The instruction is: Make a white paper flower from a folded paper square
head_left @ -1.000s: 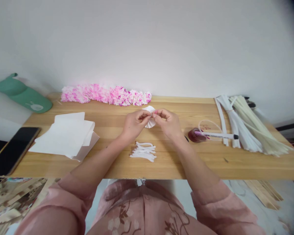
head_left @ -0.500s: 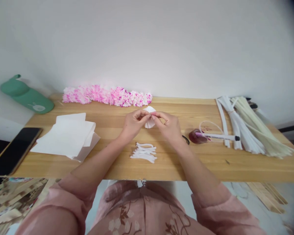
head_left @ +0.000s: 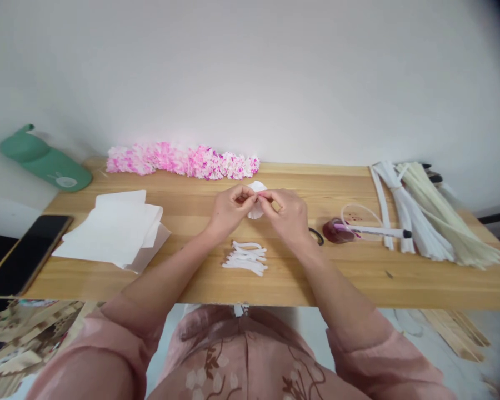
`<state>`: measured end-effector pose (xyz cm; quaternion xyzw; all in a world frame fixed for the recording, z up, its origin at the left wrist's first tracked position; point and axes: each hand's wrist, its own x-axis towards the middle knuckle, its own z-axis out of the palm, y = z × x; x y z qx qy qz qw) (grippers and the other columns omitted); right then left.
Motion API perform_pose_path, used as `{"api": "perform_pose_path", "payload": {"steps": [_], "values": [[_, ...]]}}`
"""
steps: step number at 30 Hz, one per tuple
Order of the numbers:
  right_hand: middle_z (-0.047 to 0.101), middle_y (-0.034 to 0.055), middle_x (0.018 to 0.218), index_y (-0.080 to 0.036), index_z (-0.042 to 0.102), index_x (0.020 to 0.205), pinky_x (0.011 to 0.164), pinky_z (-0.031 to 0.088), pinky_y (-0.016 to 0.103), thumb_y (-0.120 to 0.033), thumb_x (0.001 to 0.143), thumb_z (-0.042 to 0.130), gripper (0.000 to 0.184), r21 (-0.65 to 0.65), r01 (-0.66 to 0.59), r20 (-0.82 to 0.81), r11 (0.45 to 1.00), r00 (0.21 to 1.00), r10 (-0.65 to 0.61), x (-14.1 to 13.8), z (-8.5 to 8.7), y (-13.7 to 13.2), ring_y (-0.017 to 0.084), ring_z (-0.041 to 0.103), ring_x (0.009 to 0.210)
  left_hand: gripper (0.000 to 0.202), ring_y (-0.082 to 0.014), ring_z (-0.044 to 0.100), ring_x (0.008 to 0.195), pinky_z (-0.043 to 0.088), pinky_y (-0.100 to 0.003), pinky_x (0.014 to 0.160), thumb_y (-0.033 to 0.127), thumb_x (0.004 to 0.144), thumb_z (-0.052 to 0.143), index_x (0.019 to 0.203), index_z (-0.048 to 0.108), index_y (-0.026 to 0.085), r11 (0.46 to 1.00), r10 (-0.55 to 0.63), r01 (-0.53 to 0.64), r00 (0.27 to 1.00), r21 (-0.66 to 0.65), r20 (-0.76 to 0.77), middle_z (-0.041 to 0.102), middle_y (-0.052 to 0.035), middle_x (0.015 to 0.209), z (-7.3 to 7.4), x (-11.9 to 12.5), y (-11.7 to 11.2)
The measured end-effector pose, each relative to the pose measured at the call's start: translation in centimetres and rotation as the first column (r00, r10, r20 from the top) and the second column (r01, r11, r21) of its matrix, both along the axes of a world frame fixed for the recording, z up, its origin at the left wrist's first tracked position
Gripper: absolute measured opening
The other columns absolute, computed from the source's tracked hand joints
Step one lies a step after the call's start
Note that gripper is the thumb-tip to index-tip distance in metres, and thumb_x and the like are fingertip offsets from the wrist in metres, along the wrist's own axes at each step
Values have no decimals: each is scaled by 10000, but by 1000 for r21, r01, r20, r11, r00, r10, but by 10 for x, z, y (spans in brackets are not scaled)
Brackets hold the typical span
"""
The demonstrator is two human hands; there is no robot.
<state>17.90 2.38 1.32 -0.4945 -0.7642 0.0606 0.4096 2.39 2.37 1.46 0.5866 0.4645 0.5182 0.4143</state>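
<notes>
Over the middle of the wooden table [head_left: 350,278], my left hand [head_left: 229,208] and my right hand [head_left: 287,214] meet, both pinched on a small white pleated paper fan [head_left: 256,210]. The fan's folds show above and below my fingertips. A thin wire or tie seems to circle its middle, too small to be sure. Just below my hands lies a small pile of short white strips [head_left: 245,258].
A row of pink-and-white paper flowers [head_left: 183,160] lines the back edge. White paper sheets [head_left: 112,233] lie at left, a black phone [head_left: 25,253] at the left edge, a green bottle [head_left: 44,161] behind. At right: a dark red dish [head_left: 335,230] with a pen [head_left: 370,229], and long white and cream sticks [head_left: 425,214].
My fingertips have shifted slightly on the paper fan, the right hand closing in a little over its middle. Everything on the table has stayed in place.
</notes>
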Motion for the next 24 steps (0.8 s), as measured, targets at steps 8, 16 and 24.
{"api": "perform_pose_path", "payload": {"steps": [8, 16, 24], "values": [[764, 30, 847, -234, 735, 844, 757, 480, 338, -260, 877, 569, 171, -59, -8, -88, 998, 996, 3, -1, 3, -2, 211, 692, 797, 144, -103, 607, 666, 474, -201, 621, 285, 775, 665, 761, 632, 145, 997, -51, 56, 992, -44, 114, 672, -15, 726, -4, 1, 2], [761, 17, 836, -233, 736, 842, 732, 488, 319, -273, 864, 596, 147, -100, -27, -167, 995, 986, 10, -1, 2, -1, 199, 692, 780, 158, -102, 609, 661, 479, -204, 624, 288, 741, 692, 761, 642, 140, 996, -53, 65, 983, -63, 177, 674, -15, 723, -4, 2, 4], [766, 5, 837, -242, 740, 836, 724, 496, 303, -287, 857, 601, 148, -156, -32, -213, 987, 977, -2, -1, 3, -1, 191, 702, 781, 162, -106, 618, 671, 488, -213, 641, 295, 735, 697, 758, 648, 142, 995, -62, 76, 977, -64, 203, 685, -14, 728, -5, 1, 5]]}}
